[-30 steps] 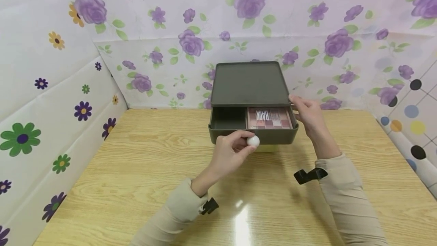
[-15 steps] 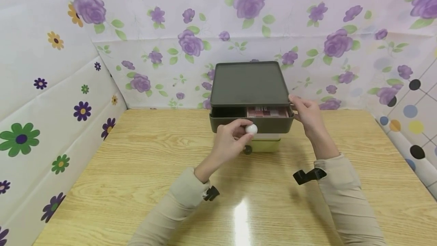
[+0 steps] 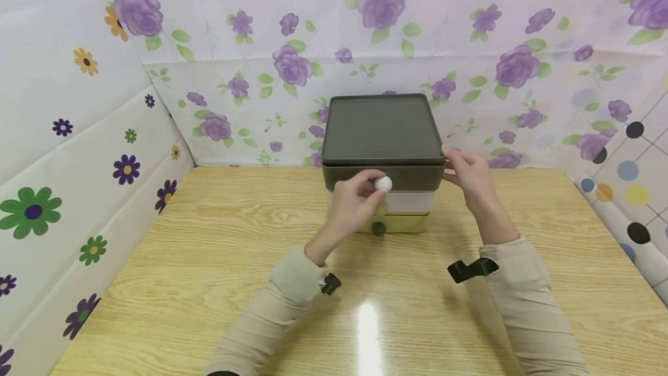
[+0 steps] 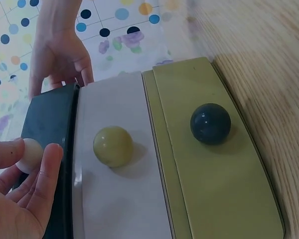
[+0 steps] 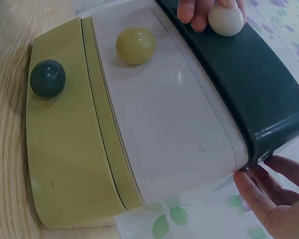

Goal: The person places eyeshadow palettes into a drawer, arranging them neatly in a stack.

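Observation:
A small three-drawer chest has a dark green lid [image 3: 383, 126]. Its top drawer front [image 3: 417, 179] is dark green and sits flush under the lid. My left hand [image 3: 347, 205] pinches the white round knob [image 3: 383, 184] of that drawer between thumb and fingers. Fingertips of my right hand [image 3: 472, 181] rest against the chest's right side, just below the lid's corner. Below are a white drawer [image 4: 119, 199] with a yellow knob [image 4: 113, 146] and a yellow-green drawer [image 5: 74, 149] with a dark knob [image 5: 48, 78]. The top drawer's contents are hidden.
The chest stands on a wood-grain table [image 3: 209, 248], close to a back wall sheet [image 3: 235, 74] with purple flowers. A flowered sheet [image 3: 68, 149] borders the left side and a dotted one [image 3: 626, 190] the right. Black straps [image 3: 472, 270] are on the wrists.
My left hand has pushed the top drawer inward by its knob until its front meets the lid, hiding the makeup palette inside. My right hand has stayed at the chest's side.

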Demonstrator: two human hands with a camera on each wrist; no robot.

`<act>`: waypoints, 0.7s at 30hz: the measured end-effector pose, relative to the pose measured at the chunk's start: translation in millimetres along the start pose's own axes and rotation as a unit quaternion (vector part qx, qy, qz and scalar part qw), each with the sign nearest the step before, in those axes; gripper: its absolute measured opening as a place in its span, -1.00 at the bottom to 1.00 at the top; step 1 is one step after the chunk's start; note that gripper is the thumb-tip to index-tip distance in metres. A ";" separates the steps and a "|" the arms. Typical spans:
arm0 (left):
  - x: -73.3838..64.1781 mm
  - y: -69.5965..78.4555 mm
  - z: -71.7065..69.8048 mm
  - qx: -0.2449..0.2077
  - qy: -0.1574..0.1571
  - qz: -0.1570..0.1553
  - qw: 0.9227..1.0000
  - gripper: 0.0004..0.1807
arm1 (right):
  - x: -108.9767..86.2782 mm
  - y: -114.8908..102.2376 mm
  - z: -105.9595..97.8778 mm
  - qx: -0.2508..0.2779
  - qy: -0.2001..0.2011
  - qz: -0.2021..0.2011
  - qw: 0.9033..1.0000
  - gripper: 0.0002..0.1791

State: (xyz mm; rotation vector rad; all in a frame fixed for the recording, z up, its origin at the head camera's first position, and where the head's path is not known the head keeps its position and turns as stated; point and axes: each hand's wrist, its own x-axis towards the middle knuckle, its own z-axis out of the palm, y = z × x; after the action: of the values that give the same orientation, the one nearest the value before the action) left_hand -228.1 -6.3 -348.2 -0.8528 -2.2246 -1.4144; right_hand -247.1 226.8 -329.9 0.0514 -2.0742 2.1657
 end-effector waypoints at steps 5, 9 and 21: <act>2.8 -2.9 -0.1 -0.002 0.003 0.000 1.000 -0.77 | 0.6 0.3 1.6 0.011 0.000 0.001 1.000 -0.82; 3.5 -4.5 -0.7 0.001 0.003 -0.007 1.000 -0.76 | 0.2 0.9 3.0 0.012 -0.002 0.003 1.000 -0.77; -16.1 -10.9 -16.3 -0.024 0.003 0.011 1.000 -0.69 | -3.2 2.0 -16.1 -0.057 -0.038 -0.018 0.998 -0.34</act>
State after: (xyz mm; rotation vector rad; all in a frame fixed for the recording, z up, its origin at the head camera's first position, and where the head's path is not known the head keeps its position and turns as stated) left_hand -223.5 -29.2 -358.2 -0.8857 -2.1782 -1.4645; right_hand -243.0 242.5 -333.0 0.1593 -2.2161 2.0524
